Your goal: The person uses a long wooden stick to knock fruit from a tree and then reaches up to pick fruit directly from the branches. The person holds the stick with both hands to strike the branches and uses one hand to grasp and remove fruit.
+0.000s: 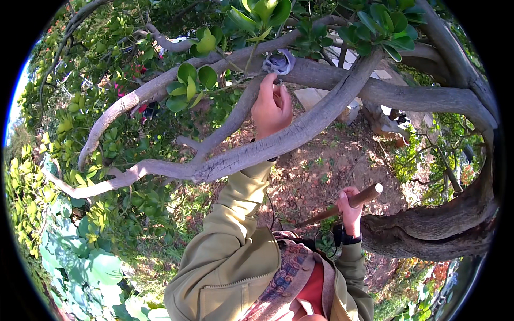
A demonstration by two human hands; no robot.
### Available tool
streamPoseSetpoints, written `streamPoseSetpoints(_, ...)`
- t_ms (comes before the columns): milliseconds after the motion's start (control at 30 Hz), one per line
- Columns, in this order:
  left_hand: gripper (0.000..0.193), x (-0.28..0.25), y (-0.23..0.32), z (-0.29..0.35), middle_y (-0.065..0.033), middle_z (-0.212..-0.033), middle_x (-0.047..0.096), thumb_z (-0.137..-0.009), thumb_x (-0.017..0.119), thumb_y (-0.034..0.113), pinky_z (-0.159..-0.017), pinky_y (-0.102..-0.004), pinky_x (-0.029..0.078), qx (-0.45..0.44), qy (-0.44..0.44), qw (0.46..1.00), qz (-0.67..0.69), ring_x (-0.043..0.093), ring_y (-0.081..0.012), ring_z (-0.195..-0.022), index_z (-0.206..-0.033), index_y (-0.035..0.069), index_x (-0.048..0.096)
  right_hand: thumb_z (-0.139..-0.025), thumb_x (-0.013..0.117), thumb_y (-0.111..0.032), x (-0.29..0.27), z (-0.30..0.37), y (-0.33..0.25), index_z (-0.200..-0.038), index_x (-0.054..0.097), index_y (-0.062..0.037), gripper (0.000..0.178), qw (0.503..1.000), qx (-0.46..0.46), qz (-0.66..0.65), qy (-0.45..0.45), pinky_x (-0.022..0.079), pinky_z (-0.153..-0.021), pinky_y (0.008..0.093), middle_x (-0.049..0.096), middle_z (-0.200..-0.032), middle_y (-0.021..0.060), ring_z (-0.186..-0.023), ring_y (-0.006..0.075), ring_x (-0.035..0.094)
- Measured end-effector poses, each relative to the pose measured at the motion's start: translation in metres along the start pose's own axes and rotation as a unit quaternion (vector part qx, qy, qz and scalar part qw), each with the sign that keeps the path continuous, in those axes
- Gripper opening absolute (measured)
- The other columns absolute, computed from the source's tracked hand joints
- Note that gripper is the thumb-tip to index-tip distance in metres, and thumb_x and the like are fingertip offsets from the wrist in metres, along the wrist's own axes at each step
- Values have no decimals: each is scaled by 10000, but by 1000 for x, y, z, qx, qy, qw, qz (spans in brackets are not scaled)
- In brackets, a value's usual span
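Observation:
My left hand (pixel 271 109) reaches up past a grey branch (pixel 262 147), its fingers curled toward each other. Its fingertips are just below a strip of pale grey-lilac cloth (pixel 279 62) bunched around a higher branch (pixel 321 75). Whether anything is pinched in those fingers I cannot make out. Lower and to the right, my right hand (pixel 350 210) is wrapped around a wooden stick (pixel 364 196). Its pale cut end points up and right, while the other end runs down-left toward my body, where its tip is hard to see.
A thick, cracked trunk (pixel 433 230) bends in at the right. Leafy twigs (pixel 187 85) hang around the left forearm's reach. Below lies brown soil (pixel 321 176) with fallen leaves, with pale paving slabs (pixel 308 97) farther off. Broad pale-green leaves (pixel 104 267) grow at lower left.

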State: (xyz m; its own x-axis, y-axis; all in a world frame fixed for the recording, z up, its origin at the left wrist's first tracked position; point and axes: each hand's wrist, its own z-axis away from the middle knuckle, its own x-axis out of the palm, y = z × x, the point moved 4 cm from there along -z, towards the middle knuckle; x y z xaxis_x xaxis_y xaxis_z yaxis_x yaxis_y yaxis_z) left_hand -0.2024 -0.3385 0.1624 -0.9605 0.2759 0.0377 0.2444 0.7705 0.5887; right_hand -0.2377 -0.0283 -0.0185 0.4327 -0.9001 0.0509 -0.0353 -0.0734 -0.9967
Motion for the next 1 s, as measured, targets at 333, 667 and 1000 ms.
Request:
streamPoseSetpoints(333,203,7,-7,-20,-140,-777,598,-920,553,98,-581,-388,462,85,22,992,-86,597,-280,-646,-1112,33,534,-915,586,-91,-4,-3,-2,-997,506,-33,128,1000,-9,6,-3,384,-531,211,500,-686,-14,-574,62,483)
streamPoseSetpoints(667,111,-12,-10,2,-175,-710,537,-921,551,124,-553,-410,423,-27,-18,997,-77,559,-322,-620,-959,33,500,-916,594,-112,-7,-8,-1,-997,504,-40,141,1000,-8,0,-10,386,-517,218,508,-683,-11,-542,67,477)
streamPoseSetpoints(1000,109,-17,-12,9,-187,-700,528,-837,579,53,-535,-424,421,0,-14,996,-88,526,-395,-609,-909,44,497,-902,620,-111,-15,-8,2,-977,550,-42,123,1000,-10,-21,-3,377,-491,198,568,-677,-8,-536,41,490)
